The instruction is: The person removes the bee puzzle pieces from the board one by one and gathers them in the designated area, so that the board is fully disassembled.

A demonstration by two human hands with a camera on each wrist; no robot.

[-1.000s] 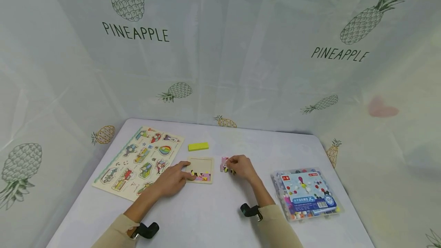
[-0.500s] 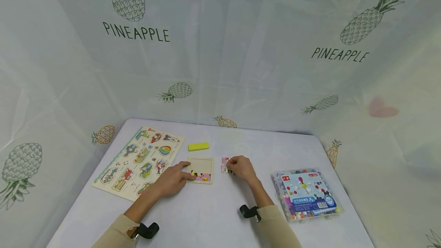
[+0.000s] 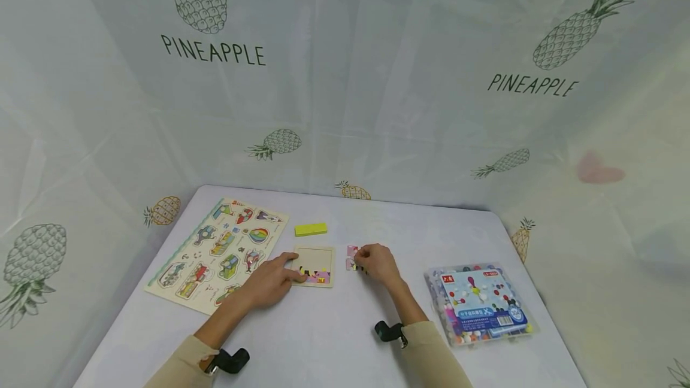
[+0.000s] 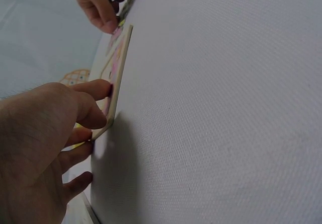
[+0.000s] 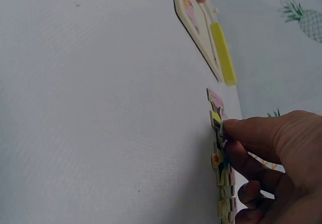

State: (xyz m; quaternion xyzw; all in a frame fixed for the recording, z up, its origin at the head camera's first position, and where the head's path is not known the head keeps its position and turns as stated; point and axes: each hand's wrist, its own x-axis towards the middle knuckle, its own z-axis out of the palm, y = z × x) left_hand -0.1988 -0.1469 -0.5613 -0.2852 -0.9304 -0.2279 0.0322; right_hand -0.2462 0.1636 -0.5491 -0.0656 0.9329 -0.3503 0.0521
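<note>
A small square puzzle board (image 3: pixel 315 251) lies mid-table, its lower part filled with pink, yellow and black puzzle pieces (image 3: pixel 318 276). My left hand (image 3: pixel 269 283) rests at its left side, with thumb and index finger spread along the edge; the other fingers lie loosely by the rim in the left wrist view. To the right of the board lies a cluster of loose jigsaw pieces (image 5: pixel 221 163). Over it, my right hand (image 3: pixel 379 263) pinches a puzzle piece (image 5: pixel 217 118) between thumb and index finger. The fingers partly hide the cluster in the head view.
Behind the board lies a yellow block (image 3: pixel 310 230). A large picture puzzle sheet (image 3: pixel 185 256) with vehicle shapes is at left, partly under the left forearm. At right stands a clear plastic box (image 3: pixel 480 304) of coloured parts. A pineapple-print curtain (image 3: pixel 366 76) backs the table.
My right hand has stayed over the loose pieces, its fingers shifting only slightly, and the pieces have moved a touch to the right. The left hand and board have kept still.
</note>
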